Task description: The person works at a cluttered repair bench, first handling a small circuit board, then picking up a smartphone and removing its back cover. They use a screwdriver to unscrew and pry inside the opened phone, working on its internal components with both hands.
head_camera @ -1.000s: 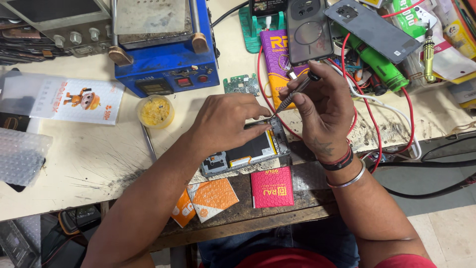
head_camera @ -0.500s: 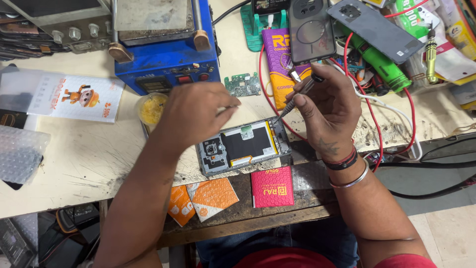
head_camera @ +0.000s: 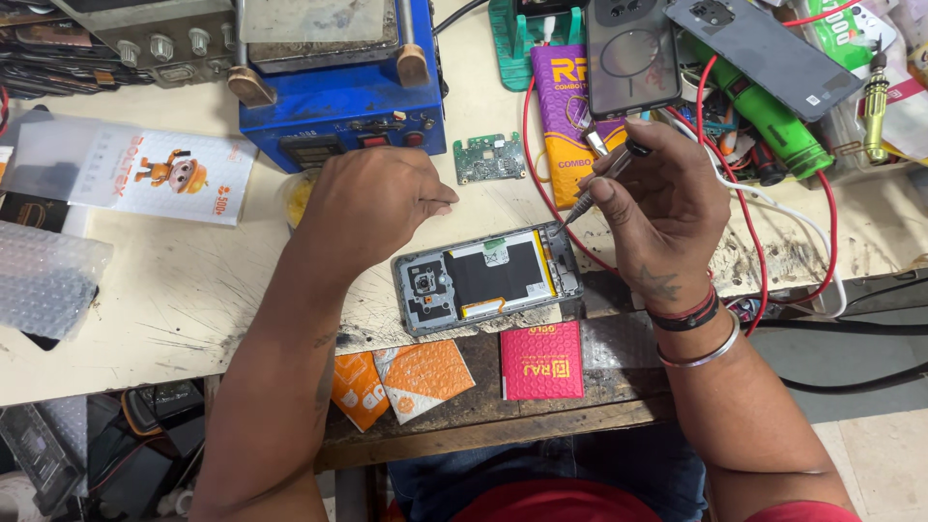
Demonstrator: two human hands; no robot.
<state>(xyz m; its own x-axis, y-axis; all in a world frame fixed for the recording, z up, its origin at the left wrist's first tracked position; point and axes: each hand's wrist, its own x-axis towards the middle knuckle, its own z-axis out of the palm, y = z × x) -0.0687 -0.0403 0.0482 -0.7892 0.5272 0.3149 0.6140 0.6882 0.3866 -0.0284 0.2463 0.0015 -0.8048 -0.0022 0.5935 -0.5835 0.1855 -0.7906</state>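
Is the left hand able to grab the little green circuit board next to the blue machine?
Probably yes. The left hand hovers just left of the green circuit board, which lies bare on the bench with nothing between them. The right hand holds a screwdriver farther right, out of the way.

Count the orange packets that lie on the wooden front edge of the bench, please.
2. One orange packet lies on the left; the other orange packet touches its right side, left of the pink packet. More may be hidden under the left forearm.
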